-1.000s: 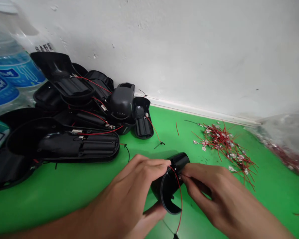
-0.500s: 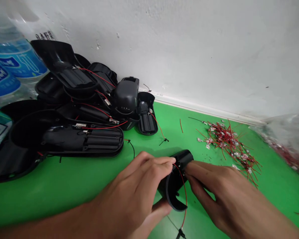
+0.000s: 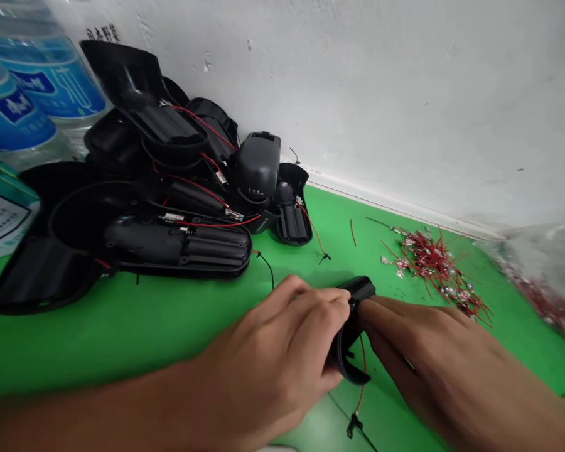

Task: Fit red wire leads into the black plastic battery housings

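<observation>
A black plastic housing (image 3: 361,287) with a curved, open end sits tilted between both hands, just above the green table. My left hand (image 3: 282,351) is closed around its left side, the fingertips pressing at its middle. The fingers of my right hand (image 3: 428,351) are pinched together against the housing's right side; whatever lies between their tips is hidden. Out of the housing runs a red wire (image 3: 364,364), hanging down past the curved rim. At its lower end is a small black part (image 3: 355,425) with a thin dark wire.
Piled at the left are several similar black housings (image 3: 179,248) with red wires. Large water bottles (image 3: 51,81) stand behind them at the far left. Small metal pieces with red wires (image 3: 433,263) lie heaped at right, beside a clear plastic bag (image 3: 546,270). A white wall (image 3: 358,94) rises behind the table (image 3: 169,333).
The view has shifted, so the pile appears farther right and higher. My left fingers have moved closer to my right fingertips on the housing, covering more of it.
</observation>
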A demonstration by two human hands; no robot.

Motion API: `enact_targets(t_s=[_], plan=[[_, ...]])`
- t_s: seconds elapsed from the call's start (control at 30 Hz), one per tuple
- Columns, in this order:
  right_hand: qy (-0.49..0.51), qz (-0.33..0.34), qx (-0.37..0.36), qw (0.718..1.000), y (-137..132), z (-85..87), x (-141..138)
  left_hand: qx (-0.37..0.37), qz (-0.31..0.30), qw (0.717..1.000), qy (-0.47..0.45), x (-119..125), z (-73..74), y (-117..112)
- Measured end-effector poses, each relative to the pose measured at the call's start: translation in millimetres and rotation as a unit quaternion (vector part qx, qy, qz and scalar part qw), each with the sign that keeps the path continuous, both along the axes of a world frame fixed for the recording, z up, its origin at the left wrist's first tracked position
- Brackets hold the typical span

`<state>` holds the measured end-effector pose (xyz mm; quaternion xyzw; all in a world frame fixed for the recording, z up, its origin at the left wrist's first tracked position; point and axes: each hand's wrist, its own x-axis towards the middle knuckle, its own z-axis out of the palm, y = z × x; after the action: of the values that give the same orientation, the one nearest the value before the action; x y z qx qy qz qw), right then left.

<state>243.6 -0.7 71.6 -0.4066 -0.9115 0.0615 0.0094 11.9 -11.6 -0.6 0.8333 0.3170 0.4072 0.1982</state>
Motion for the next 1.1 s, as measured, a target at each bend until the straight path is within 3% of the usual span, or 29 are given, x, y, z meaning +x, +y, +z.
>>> enact_targets(t_s=[0.2,0.37,0.53,0.73,1.1], plan=[[-0.021,0.021,0.072,0.997,-2,-0.4,-6,-0.054,0.009,0.998,0.005,4,-5.7,1],[-0.037,0.031,0.035,0.998,4,-2.4,13,-0.057,0.012,0.998,-0.02,8,-6.5,6],[0.029,0.019,-0.018,0.999,11,-3.4,33,-0.034,0.017,0.998,-0.043,9,-12.3,6],[0.176,0.058,-0.051,0.981,20,-10.1,31,-0.041,0.044,0.997,-0.04,10,-11.8,4],[0.218,0.05,-0.021,0.975,25,-19.3,31,-0.065,0.035,0.997,-0.012,8,-6.3,5]])
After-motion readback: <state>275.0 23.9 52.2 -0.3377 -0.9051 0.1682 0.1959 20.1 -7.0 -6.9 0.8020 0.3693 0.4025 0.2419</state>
